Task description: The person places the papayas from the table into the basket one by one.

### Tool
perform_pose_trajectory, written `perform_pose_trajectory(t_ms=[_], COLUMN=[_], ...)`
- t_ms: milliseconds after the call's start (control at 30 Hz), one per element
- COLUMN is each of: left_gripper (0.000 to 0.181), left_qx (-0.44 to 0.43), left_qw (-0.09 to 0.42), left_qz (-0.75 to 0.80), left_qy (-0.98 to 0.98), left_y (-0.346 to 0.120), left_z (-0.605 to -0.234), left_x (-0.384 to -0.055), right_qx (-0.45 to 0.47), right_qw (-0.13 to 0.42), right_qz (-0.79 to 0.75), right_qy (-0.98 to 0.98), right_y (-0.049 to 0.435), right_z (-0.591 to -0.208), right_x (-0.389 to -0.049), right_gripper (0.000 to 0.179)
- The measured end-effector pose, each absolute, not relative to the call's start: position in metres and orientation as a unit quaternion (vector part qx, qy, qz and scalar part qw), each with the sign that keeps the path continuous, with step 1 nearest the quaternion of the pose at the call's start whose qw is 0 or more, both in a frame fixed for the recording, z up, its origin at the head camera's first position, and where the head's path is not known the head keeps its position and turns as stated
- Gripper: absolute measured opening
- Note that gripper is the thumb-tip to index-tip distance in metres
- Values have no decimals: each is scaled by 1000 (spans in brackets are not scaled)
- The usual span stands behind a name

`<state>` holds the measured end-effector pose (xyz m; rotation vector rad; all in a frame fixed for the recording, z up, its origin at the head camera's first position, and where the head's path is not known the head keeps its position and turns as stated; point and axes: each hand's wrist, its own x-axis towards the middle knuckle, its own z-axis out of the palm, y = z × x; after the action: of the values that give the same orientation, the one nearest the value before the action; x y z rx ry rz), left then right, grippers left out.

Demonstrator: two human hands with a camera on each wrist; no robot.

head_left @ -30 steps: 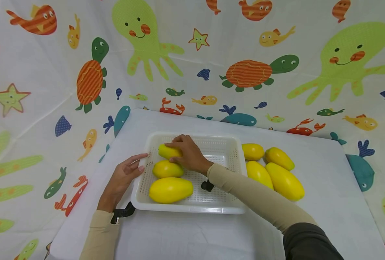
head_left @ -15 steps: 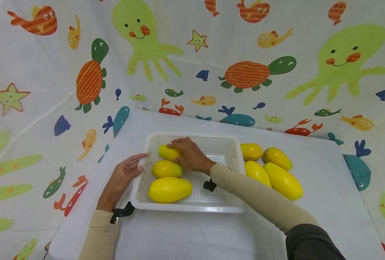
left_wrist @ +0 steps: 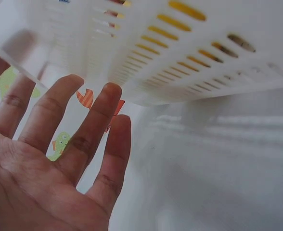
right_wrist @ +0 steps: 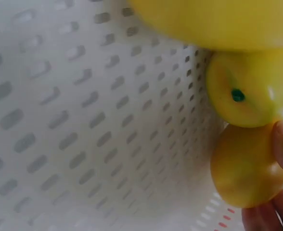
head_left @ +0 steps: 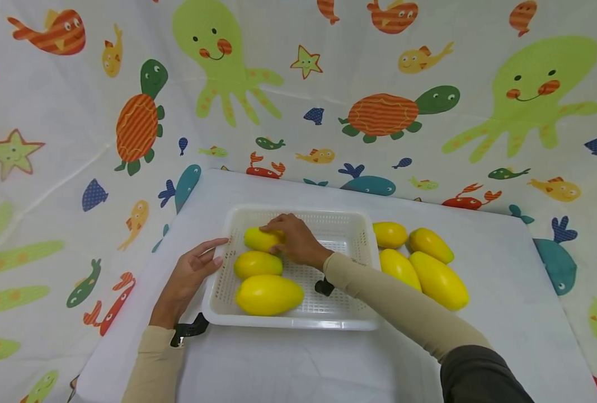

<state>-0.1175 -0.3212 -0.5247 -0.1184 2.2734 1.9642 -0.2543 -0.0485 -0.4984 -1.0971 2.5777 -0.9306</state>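
A white perforated plastic basket (head_left: 323,323) stands on the table. Three yellow mangoes lie along its left side, from a large front mango (head_left: 269,295) to a middle mango (head_left: 258,265) and a back mango (head_left: 259,239). My right hand (head_left: 299,240) grips the back mango, thumb on the near side and fingers over the far side. In the right wrist view that mango (right_wrist: 245,166) shows between thumb and fingertips, against the middle mango (right_wrist: 237,89). My left hand (head_left: 191,272) touches the basket's left rim, its fingers (left_wrist: 86,122) nearly straight against the outer wall.
Several more yellow mangoes (head_left: 439,280) lie together on the white table (head_left: 298,364), right beside the basket. My right forearm (head_left: 399,305) crosses over the basket's right rim. A curtain (head_left: 298,112) printed with sea animals hangs behind and to the left of the table.
The large front mango has shifted a little to the right in the basket. My right hand stays on the back mango, and my left hand keeps its place at the rim.
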Motion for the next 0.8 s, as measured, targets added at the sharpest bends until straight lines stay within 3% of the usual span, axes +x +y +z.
perform_pose_trajectory(t_ms=[467,800], left_gripper=[54,54], left_qx=[-44,-43], left_qw=[73,67], left_qz=[657,651], left_qy=[749,755], left_y=[-321,-321], left_z=[-523,-525], left_x=[-119,-117], right_qx=[-339,-314], right_qw=[96,43], right_qz=[-373,-414], right_qy=[858,853], right_y=[-30,14], right_z=[-474,-436], right_x=[-258,-267], right_gripper=[51,51])
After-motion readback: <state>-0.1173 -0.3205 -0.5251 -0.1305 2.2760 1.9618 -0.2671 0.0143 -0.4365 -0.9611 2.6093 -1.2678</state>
